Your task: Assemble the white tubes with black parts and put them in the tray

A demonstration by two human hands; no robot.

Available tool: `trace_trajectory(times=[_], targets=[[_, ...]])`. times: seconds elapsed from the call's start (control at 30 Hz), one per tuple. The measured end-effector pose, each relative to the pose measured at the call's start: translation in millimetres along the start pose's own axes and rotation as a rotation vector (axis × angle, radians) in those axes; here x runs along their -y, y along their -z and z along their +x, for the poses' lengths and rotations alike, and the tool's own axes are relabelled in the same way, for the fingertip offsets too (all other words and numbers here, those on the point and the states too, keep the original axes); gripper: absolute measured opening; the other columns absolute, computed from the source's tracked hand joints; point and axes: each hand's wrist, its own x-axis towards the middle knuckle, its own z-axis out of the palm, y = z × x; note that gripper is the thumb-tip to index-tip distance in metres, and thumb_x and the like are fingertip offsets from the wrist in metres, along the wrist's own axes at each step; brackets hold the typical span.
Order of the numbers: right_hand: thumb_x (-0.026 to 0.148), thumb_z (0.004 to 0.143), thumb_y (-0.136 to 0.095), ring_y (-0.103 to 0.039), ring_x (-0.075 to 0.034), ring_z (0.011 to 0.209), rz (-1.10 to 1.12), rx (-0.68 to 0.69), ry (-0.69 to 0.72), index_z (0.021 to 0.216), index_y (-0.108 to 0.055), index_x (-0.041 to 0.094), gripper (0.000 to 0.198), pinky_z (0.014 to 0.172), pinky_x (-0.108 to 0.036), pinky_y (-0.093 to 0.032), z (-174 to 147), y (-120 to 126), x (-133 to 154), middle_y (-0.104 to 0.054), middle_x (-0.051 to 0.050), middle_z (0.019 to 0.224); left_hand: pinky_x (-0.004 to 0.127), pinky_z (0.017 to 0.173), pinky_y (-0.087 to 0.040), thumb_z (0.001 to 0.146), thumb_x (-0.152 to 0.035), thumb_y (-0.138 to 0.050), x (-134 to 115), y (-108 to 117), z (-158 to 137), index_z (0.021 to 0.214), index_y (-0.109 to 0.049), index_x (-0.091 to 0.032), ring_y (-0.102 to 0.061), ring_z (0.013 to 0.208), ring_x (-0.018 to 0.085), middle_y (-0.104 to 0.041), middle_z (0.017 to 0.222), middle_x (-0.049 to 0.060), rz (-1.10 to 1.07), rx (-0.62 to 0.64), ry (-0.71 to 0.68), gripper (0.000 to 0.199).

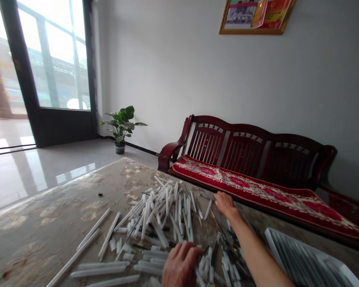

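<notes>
A loose heap of white plastic tubes [158, 207] covers the middle of the table, mixed with thin dark sticks and shorter white pieces. My left hand [181, 263] is at the near side of the heap, its fingers curled down; a dark bit shows beside the fingertips, and what they hold is hidden. Stretched out to the far right of the heap, my right hand [225, 203] has its fingers closed at the end of a pale, see-through tube [208, 195]. Dark slim sticks [223, 235] and short white pieces [229, 265] lie between the two arms.
A white box [314, 259] full of dark, slim rods stands at the right. Longer white tubes [98, 269] lie at the near left of the patterned tablecloth [48, 223]. Behind the table is a red wooden bench [242, 151]; a potted plant [119, 127] stands by the door.
</notes>
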Motion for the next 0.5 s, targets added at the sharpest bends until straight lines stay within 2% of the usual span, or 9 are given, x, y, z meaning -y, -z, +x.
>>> trace_trajectory(times=[0.13, 0.27, 0.4, 0.5], targets=[[0.022, 0.094, -0.053, -0.064, -0.018, 0.107, -0.013, 0.002, -0.078, 0.109, -0.068, 0.024, 0.022, 0.081, -0.025, -0.045, -4.0, 0.9, -22.2, -0.067, -0.007, 0.115, 0.029, 0.07, -0.049, 0.094, -0.018, -0.041, -2.9, 2.1, 0.4, 0.093, -0.066, -0.026, -0.064, 0.077, 0.019, -0.07, 0.087, 0.003, 0.007, 0.0, 0.018, 0.026], [0.011, 0.095, -0.043, -0.067, -0.021, 0.104, -0.058, 0.046, -0.188, 0.105, -0.071, 0.02, 0.031, 0.076, -0.027, -0.047, -15.5, -3.4, -52.7, -0.067, -0.011, 0.114, 0.029, 0.07, -0.049, 0.095, -0.02, -0.042, -3.0, 4.0, 0.0, 0.094, -0.065, -0.026, -0.064, 0.077, 0.019, -0.07, 0.088, 0.003, 0.005, 0.023, 0.017, 0.025], [0.003, 0.094, -0.036, -0.067, -0.022, 0.104, -0.096, 0.084, -0.231, 0.103, -0.072, 0.018, 0.041, 0.078, -0.029, -0.049, -23.4, -12.4, -72.6, -0.068, -0.013, 0.114, 0.027, 0.069, -0.05, 0.094, -0.021, -0.047, 2.7, 7.1, 0.9, 0.096, -0.065, -0.027, -0.066, 0.077, 0.018, -0.071, 0.088, 0.002, 0.017, 0.065, -0.042, 0.02], [0.009, 0.096, -0.042, -0.067, -0.021, 0.102, -0.124, 0.096, -0.247, 0.104, -0.07, 0.016, 0.03, 0.081, -0.032, -0.051, -21.7, -18.2, -79.1, -0.067, -0.013, 0.115, 0.026, 0.069, -0.051, 0.093, -0.021, -0.049, 6.8, 9.2, 1.8, 0.099, -0.065, -0.028, -0.066, 0.077, 0.017, -0.072, 0.09, 0.001, 0.012, 0.102, -0.075, 0.018]])
